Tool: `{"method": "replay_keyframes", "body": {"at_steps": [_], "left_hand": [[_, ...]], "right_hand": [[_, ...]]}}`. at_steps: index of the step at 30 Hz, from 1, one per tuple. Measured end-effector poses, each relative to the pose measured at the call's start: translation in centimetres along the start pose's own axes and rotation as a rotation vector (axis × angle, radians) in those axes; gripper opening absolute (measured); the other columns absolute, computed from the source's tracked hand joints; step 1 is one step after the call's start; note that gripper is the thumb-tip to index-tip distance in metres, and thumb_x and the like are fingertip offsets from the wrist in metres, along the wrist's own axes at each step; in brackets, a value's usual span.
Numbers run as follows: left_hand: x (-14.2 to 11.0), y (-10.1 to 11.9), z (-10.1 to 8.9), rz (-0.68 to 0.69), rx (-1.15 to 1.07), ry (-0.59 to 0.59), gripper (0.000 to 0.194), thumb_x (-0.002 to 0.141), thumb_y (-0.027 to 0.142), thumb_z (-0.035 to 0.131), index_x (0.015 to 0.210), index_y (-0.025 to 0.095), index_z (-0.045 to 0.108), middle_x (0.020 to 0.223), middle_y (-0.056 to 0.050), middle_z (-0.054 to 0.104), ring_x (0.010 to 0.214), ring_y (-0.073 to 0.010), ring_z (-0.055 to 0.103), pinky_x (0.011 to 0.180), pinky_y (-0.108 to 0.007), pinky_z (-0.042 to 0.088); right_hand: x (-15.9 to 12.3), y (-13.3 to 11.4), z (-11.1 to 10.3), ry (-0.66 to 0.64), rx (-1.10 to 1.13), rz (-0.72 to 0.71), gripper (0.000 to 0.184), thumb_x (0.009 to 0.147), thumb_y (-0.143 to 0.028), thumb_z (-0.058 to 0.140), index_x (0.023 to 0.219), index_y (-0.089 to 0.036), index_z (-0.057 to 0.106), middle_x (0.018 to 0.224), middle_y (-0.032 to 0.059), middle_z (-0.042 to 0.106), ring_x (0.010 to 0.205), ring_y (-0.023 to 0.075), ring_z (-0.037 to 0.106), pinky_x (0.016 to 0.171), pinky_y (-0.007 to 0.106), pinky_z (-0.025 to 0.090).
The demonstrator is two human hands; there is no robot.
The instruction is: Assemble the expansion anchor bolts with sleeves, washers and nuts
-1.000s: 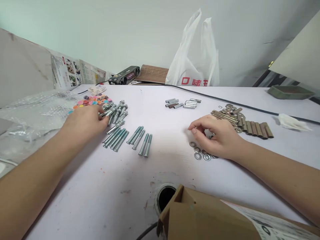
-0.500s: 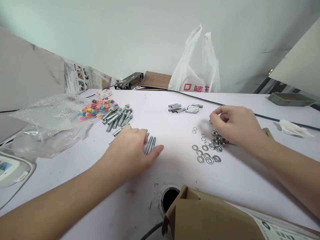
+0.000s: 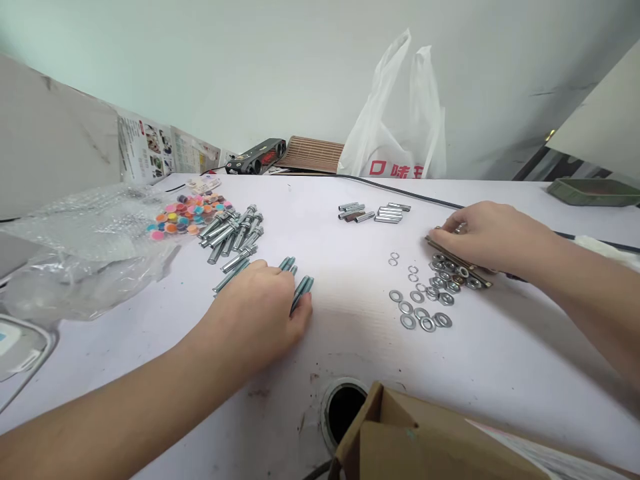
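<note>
My left hand (image 3: pixel 257 300) curls over several silvery-green threaded studs (image 3: pixel 302 290) on the table, its thumb and fingers closed around them. Beside it, to the upper left, lies a pile of silver expansion bolts (image 3: pixel 233 230). My right hand (image 3: pixel 490 233) is bent over a thin bronze-coloured strip (image 3: pixel 463 261), fingers curled at its upper side; the fingertips are partly hidden. Just below the strip, several hex nuts (image 3: pixel 445 277) lie bunched together. Flat washers (image 3: pixel 427 324) and thinner spring washers (image 3: pixel 413 270) are spread to the left of the nuts.
Short metal sleeves (image 3: pixel 389 213) lie at the back middle. Coloured discs (image 3: pixel 185 217) and clear plastic bags (image 3: pixel 100 247) are at left. A cardboard box (image 3: pixel 440 440) and a round table hole (image 3: pixel 345 407) sit in front; a black cable (image 3: pixel 400 193) crosses the back.
My left thumb has drawn in against the studs. My right hand has shifted right, and the bronze-coloured strip now shows beneath it. The view has moved slightly.
</note>
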State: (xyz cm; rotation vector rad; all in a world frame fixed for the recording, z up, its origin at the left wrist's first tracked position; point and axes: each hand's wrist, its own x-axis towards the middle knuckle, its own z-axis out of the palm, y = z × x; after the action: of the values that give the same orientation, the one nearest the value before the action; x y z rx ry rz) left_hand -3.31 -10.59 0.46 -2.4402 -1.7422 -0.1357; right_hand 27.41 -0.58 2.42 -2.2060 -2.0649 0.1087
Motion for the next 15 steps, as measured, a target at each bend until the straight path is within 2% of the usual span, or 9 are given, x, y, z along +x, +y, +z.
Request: {"method": "replay_keyframes", "body": {"at_steps": [2, 5, 10, 13, 15], "left_hand": [[-0.4, 0.2, 0.1, 0.061, 0.089, 0.074, 0.036, 0.088, 0.031, 0.046, 0.055, 0.019, 0.050, 0.054, -0.006, 0.052, 0.063, -0.0217, 0.051, 0.060, -0.036, 0.038], [-0.9, 0.4, 0.3, 0.176, 0.222, 0.159, 0.030, 0.086, 0.023, 0.048, 0.057, 0.018, 0.053, 0.059, -0.007, 0.052, 0.062, -0.0205, 0.048, 0.062, -0.036, 0.037], [-1.3, 0.5, 0.8, 0.293, 0.370, 0.164, 0.024, 0.082, 0.013, 0.051, 0.059, 0.018, 0.054, 0.059, -0.006, 0.048, 0.057, -0.0196, 0.040, 0.060, -0.037, 0.034], [-1.2, 0.4, 1.3, 0.288, 0.374, 0.180, 0.024, 0.082, 0.014, 0.051, 0.059, 0.019, 0.052, 0.058, -0.006, 0.046, 0.057, -0.0199, 0.040, 0.060, -0.037, 0.034], [-1.2, 0.3, 1.7, 0.252, 0.318, 0.179, 0.023, 0.083, 0.014, 0.051, 0.061, 0.019, 0.052, 0.060, -0.006, 0.047, 0.058, -0.0202, 0.042, 0.060, -0.036, 0.034]], "right_hand": [[0.0, 0.2, -0.6, -0.140, -0.007, 0.029, 0.026, 0.073, -0.049, 0.065, 0.070, -0.024, 0.070, 0.055, 0.0055, 0.065, 0.053, 0.0263, 0.062, 0.048, 0.040, 0.045], [0.0, 0.4, -1.0, -0.206, 0.020, 0.010, 0.024, 0.072, -0.048, 0.069, 0.065, -0.024, 0.069, 0.054, 0.0055, 0.065, 0.053, 0.0263, 0.061, 0.052, 0.042, 0.045], [0.1, 0.8, -0.9, -0.204, 0.032, -0.029, 0.027, 0.073, -0.050, 0.068, 0.064, -0.025, 0.071, 0.053, 0.0067, 0.064, 0.052, 0.0267, 0.060, 0.052, 0.043, 0.046], [0.5, 1.5, -0.8, -0.161, 0.019, -0.053, 0.030, 0.073, -0.053, 0.067, 0.062, -0.025, 0.072, 0.054, 0.0074, 0.066, 0.051, 0.0270, 0.061, 0.050, 0.043, 0.046], [0.8, 2.1, -0.7, -0.070, 0.082, -0.159, 0.031, 0.071, -0.052, 0.070, 0.057, -0.024, 0.071, 0.053, 0.0084, 0.065, 0.045, 0.0261, 0.059, 0.044, 0.041, 0.044]]}}
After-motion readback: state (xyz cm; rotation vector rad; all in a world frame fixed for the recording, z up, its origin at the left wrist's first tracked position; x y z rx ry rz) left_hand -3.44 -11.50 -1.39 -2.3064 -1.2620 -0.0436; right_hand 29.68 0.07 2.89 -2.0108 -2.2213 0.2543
